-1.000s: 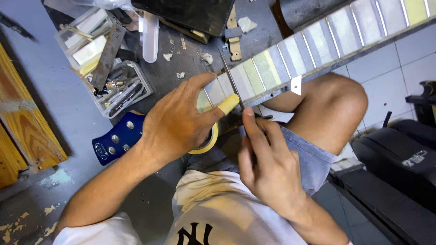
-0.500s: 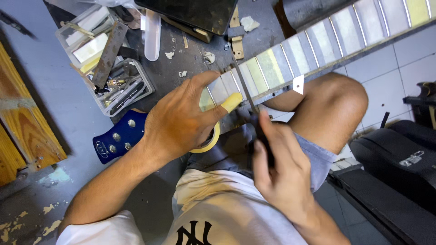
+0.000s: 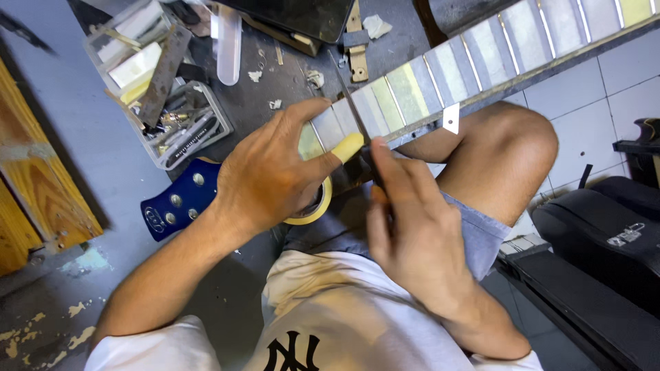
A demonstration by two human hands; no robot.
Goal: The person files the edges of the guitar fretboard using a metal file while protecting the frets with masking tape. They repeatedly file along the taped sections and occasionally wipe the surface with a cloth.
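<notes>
A guitar neck (image 3: 474,65) lies across my lap, its fretboard covered in strips of pale tape between the frets. Its blue headstock (image 3: 175,203) points left. My left hand (image 3: 271,172) presses on the neck near the headstock, thumb wrapped in yellowish tape, with a roll of masking tape (image 3: 315,206) underneath the palm. My right hand (image 3: 412,233) grips a thin dark file (image 3: 352,113) whose blade lies across a fret next to the left thumb.
A clear plastic box (image 3: 161,96) of metal tools and parts sits on the grey floor at upper left. Wooden planks (image 3: 31,185) lie at the left edge. A black case (image 3: 605,240) stands at right on white tiles.
My right hand has slid the file forward across the fret, from a drawn-back position toward the neck. My left hand has stayed on the neck.
</notes>
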